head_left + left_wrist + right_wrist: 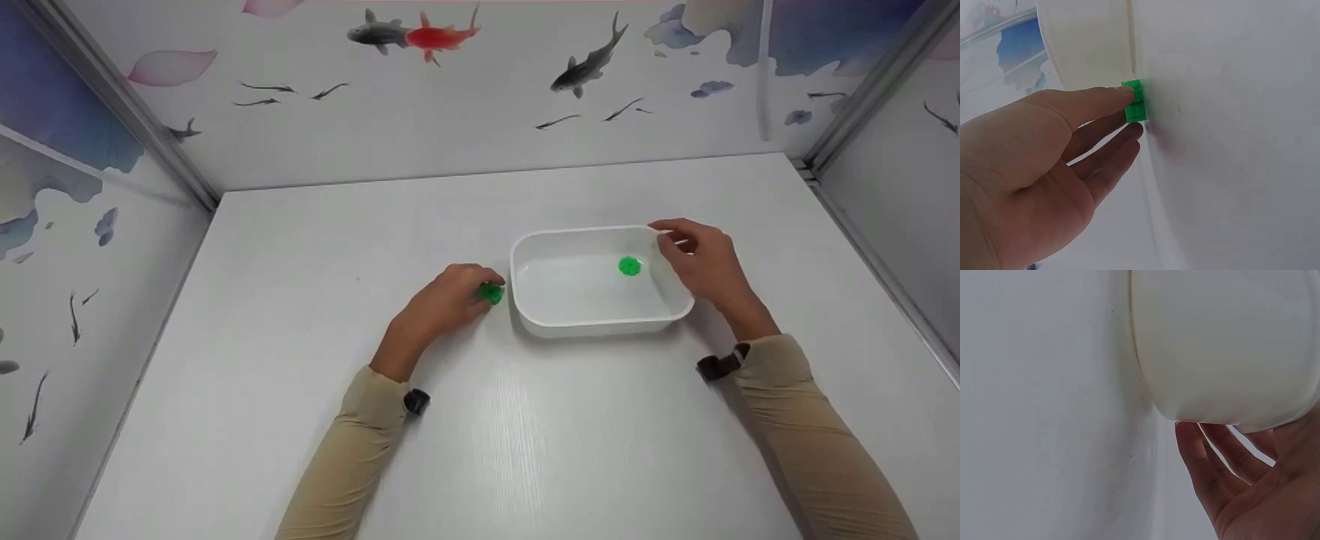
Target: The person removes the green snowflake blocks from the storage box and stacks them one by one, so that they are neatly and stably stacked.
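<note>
My left hand (448, 297) pinches a green round ridged piece (490, 292) between thumb and fingers, just left of a white plastic basin (600, 327). In the left wrist view, the thumb lies across this green piece (1135, 107), which is right at the tabletop. A second green disc (629, 266), with a notched pattern, lies inside the basin toward its right half. At the basin's far right corner, my right hand (705, 262) holds the rim. The right wrist view has its fingers (1202, 461) against the outer wall, partly hidden behind the basin (1224, 343).
The basin stands upright on a white table (480, 435). Printed panels with fish (442, 37) rise along the back, left and right sides. Black wrist bands (417, 402) sit at both sleeve cuffs.
</note>
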Action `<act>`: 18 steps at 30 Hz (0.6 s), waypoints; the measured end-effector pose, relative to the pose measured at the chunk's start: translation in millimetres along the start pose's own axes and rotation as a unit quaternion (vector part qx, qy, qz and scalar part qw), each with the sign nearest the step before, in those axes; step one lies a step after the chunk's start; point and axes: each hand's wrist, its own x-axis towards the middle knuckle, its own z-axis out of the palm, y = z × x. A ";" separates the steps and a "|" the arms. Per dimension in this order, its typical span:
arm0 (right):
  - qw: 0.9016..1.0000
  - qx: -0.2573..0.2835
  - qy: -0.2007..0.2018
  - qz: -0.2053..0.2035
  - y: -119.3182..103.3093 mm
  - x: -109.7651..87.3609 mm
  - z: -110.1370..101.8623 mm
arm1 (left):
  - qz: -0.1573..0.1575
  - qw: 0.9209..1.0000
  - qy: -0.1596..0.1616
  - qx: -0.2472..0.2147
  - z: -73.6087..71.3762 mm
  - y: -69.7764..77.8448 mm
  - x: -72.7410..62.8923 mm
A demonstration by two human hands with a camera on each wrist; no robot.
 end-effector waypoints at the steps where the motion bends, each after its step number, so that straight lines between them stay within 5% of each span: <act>1: 1.000 -0.001 -0.001 0.001 -0.1 0.1 -0.1 | 0.002 1.000 0.000 -0.001 0.2 -0.3 0.1; 18: 1.000 -0.004 -0.002 0.007 0.8 0.9 0.4 | 0.009 1.000 -0.004 -0.008 1.2 -3.1 1.2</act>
